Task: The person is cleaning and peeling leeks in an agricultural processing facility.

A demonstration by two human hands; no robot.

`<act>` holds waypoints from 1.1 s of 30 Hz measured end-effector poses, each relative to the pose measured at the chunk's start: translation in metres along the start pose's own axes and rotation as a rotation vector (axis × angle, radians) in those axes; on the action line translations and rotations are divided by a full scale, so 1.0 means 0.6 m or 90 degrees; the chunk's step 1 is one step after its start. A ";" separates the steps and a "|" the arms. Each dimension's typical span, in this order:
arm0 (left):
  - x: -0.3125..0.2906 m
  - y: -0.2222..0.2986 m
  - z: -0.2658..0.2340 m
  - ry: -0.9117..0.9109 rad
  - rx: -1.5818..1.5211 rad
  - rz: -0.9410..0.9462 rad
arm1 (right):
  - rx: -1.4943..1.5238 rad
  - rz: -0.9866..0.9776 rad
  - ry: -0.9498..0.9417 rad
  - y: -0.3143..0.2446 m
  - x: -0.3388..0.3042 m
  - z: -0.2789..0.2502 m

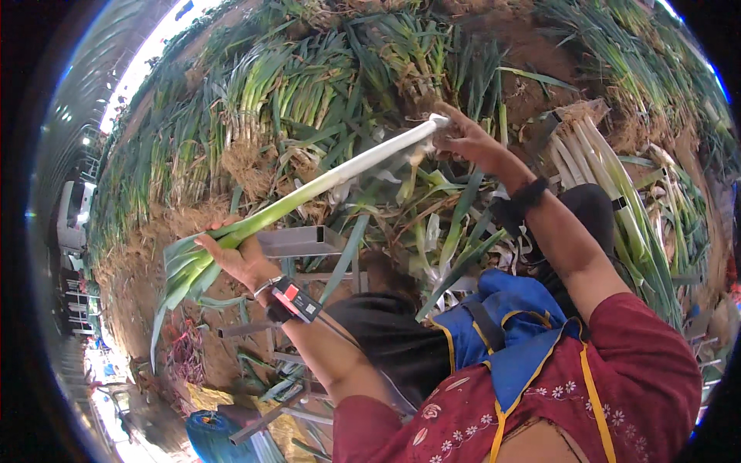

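Note:
A long leek (pixel 361 161) stretches diagonally in front of me, its white root end up at the right and its green leaves fanning down at the left. My left hand (pixel 241 258) is closed around the green upper part, just where the leaves spread. At the white end, my right hand (pixel 471 143) has its fingers and thumb about the tip; they are slightly blurred. Below the leek lie stripped leaves and pale peelings (pixel 440 224) in a loose heap. A bundle of peeled leeks (pixel 610 177) rests by my right forearm, roots pointing away.
Rows of unpeeled leeks (pixel 293 85) with dirty roots cover the ground ahead, and more leeks (pixel 648 69) lie at the far right. A metal frame (pixel 301 241) stands close under my left forearm. A roll of blue twine (pixel 212 436) sits at the lower left.

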State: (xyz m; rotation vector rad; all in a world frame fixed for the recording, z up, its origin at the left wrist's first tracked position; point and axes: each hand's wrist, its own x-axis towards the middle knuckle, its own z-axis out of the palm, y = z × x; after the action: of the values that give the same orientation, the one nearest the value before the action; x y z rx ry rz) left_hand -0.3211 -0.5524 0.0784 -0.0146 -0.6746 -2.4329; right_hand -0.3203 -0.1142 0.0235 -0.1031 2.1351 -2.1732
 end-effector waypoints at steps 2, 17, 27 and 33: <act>0.000 0.003 -0.005 0.006 0.022 0.001 | -0.110 -0.058 0.069 0.027 0.020 0.008; -0.035 0.008 0.060 0.163 0.272 0.095 | -0.643 0.081 0.042 0.103 0.011 -0.162; -0.037 -0.043 0.042 0.131 0.232 -0.008 | 0.339 0.205 -0.122 -0.037 0.021 0.165; -0.049 -0.039 0.052 0.181 0.223 -0.098 | 0.394 0.117 -0.066 -0.033 0.024 0.191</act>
State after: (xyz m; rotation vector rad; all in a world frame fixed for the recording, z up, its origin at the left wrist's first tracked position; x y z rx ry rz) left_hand -0.3149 -0.5055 0.0899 0.5310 -0.9860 -2.3601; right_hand -0.3222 -0.2293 0.0452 0.0262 1.2803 -2.5265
